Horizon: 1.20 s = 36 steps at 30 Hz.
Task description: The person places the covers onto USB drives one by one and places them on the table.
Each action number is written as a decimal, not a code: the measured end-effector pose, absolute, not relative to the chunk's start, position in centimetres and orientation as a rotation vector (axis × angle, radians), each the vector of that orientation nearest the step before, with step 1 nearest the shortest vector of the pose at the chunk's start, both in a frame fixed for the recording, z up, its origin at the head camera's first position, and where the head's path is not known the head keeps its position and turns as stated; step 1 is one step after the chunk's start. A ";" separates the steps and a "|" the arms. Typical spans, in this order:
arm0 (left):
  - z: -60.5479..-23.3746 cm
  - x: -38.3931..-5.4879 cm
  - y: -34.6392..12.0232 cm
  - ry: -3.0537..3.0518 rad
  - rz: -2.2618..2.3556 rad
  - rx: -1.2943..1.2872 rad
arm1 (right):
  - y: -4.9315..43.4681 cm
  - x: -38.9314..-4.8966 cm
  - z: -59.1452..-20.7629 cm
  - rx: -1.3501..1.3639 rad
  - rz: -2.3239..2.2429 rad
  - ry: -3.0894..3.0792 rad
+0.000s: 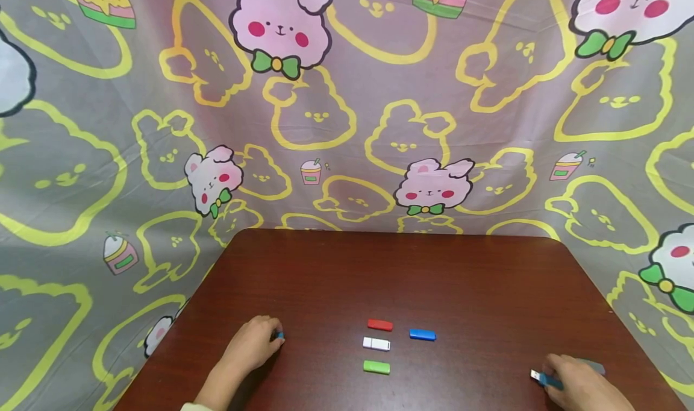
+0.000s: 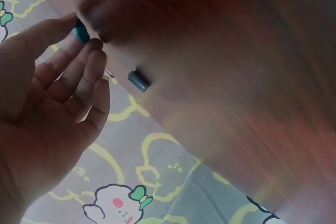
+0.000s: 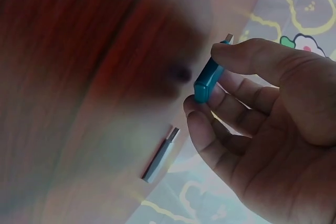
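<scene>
My left hand (image 1: pixel 252 343) is low over the left side of the table, pinching a small teal cap (image 2: pixel 81 31) between thumb and fingertips. Beside it a short dark grey cap (image 2: pixel 139 81) lies on the wood. On the right, my right hand (image 1: pixel 582 382) holds a teal USB stick (image 3: pixel 209 77) between thumb and fingers, its bare metal plug (image 1: pixel 535 374) pointing left in the head view. A grey USB stick (image 3: pixel 160 157), also with its plug exposed, lies on the table close by, partly hidden behind the right hand in the head view.
In the middle of the brown table (image 1: pixel 401 278) lie a red USB stick (image 1: pixel 380 325), a white one (image 1: pixel 376 343), a green one (image 1: pixel 376 367) and a blue one (image 1: pixel 422 335). A patterned cloth (image 1: pixel 347 85) hangs behind the table and along its sides.
</scene>
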<state>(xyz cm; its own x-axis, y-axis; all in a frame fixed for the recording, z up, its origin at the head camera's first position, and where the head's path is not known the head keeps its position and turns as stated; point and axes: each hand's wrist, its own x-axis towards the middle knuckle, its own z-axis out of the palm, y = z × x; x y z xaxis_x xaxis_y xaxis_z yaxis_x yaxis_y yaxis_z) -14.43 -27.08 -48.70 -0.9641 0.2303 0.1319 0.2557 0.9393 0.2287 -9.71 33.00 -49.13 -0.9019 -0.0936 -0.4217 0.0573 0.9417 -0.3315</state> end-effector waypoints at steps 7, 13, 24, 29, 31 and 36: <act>-48.1 -14.1 -26.0 -2.996 -0.494 -0.385 | 31.6 -9.7 -48.0 -0.052 -0.463 2.686; -47.5 -14.1 -24.6 -2.966 -0.585 -0.500 | 29.7 -9.9 -47.5 -0.094 -0.475 2.755; -46.9 -14.6 -22.2 -2.915 -0.630 -0.606 | 26.9 -10.0 -47.3 -0.154 -0.478 2.880; -46.9 -14.7 -21.6 -2.870 -0.649 -0.666 | 26.4 -9.8 -47.2 -0.216 -0.467 2.950; -46.9 -14.7 -21.4 -2.864 -0.681 -0.682 | 26.2 -9.7 -47.2 -0.236 -0.468 2.968; -46.8 -14.7 -20.8 -2.858 -0.719 -0.724 | 25.7 -9.8 -47.1 -0.242 -0.505 2.973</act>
<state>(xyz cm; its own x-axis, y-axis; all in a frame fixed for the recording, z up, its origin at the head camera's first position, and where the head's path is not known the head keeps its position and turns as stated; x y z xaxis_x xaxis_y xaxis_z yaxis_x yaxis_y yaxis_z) -14.70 -20.80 -46.83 -0.8808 0.4231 0.2128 0.4734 0.7745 0.4195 -9.76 25.70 -47.07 -0.9805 -0.1762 -0.0874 -0.1375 0.9316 -0.3365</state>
